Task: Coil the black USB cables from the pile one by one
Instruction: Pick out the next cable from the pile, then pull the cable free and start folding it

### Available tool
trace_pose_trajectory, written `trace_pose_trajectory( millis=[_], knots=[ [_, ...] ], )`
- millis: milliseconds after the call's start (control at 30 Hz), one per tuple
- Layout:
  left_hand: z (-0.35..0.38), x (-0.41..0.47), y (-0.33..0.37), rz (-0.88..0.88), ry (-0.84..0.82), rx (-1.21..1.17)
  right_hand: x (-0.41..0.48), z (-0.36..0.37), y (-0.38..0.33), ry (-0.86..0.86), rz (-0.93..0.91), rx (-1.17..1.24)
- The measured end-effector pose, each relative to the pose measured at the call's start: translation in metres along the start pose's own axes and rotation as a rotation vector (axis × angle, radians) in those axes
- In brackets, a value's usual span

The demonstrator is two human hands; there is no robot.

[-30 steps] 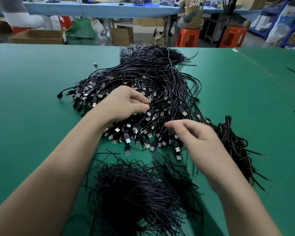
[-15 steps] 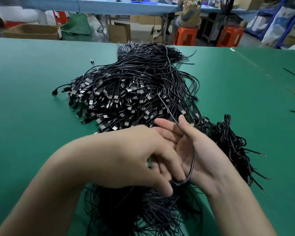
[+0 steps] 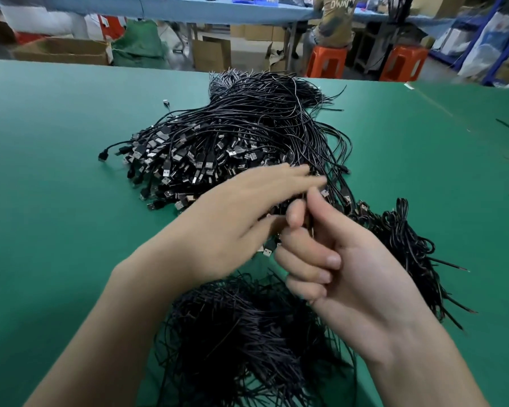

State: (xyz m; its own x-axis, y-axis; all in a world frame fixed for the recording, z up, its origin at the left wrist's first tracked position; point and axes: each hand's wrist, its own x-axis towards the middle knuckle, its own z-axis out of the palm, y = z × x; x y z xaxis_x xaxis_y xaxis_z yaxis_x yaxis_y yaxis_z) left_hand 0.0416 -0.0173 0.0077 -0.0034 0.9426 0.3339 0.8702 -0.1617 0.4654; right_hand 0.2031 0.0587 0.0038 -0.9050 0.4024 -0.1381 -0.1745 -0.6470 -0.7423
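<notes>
Deep green across the table cover [image 3: 56, 201]. Black throughout the pile of USB cables [image 3: 247, 133], with silver at the plug ends [image 3: 165, 173]. Black again for the coiled bundle [image 3: 409, 245] at right and the heap of thin strands [image 3: 247, 333] nearest the camera. Behind, bright orange on 2 plastic stools [image 3: 326, 61] [image 3: 403, 63], pale blue on a long tablecloth [image 3: 218, 10], brown on cardboard boxes [image 3: 62, 49].

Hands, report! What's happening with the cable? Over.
Right hand grips one cable. Left hand straight-fingered, blurred, over pile. Another heap below hands.
</notes>
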Motion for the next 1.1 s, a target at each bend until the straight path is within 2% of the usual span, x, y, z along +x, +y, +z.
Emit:
trace_pose_trajectory(
  millis=[100, 267, 367, 433, 533, 667, 733, 833, 900, 967, 1100],
  knots=[
    [-0.001, 0.001, -0.004, 0.031, 0.032, -0.038, -0.003, 0.005, 0.003, -0.108, 0.015, -0.126],
    [-0.032, -0.009, -0.016, 0.075, 0.343, 0.028, -0.008, 0.003, 0.003, -0.146, 0.026, -0.555],
    [-0.031, -0.011, -0.018, 0.065, 0.321, 0.021, -0.009, 0.003, 0.0, -0.263, 0.035, -0.416],
    [-0.02, -0.008, -0.012, 0.0, 0.153, -0.022, -0.009, 0.001, -0.005, -0.302, -0.033, -0.248],
    [0.001, 0.0, 0.006, -0.098, -0.135, -0.069, -0.007, -0.007, -0.013, -0.145, -0.269, -0.221],
    [0.017, 0.005, 0.022, -0.088, -0.245, -0.033, -0.005, -0.018, -0.017, 0.096, -0.625, -0.315],
    [0.016, 0.004, 0.024, -0.096, -0.291, -0.005, -0.005, -0.024, -0.019, 0.203, -0.772, -0.461],
    [0.004, 0.002, 0.028, -0.045, -0.218, 0.029, -0.005, -0.029, -0.019, 0.394, -0.92, -0.926],
    [-0.007, 0.0, 0.03, 0.035, -0.056, 0.002, -0.004, -0.028, -0.013, 0.443, -0.889, -1.246],
    [-0.017, -0.003, 0.028, 0.083, 0.11, -0.055, -0.002, -0.023, -0.005, 0.349, -0.718, -1.301],
    [-0.017, -0.003, 0.014, 0.031, 0.334, -0.223, -0.002, -0.004, 0.004, -0.077, -0.213, -0.785]
  ],
)
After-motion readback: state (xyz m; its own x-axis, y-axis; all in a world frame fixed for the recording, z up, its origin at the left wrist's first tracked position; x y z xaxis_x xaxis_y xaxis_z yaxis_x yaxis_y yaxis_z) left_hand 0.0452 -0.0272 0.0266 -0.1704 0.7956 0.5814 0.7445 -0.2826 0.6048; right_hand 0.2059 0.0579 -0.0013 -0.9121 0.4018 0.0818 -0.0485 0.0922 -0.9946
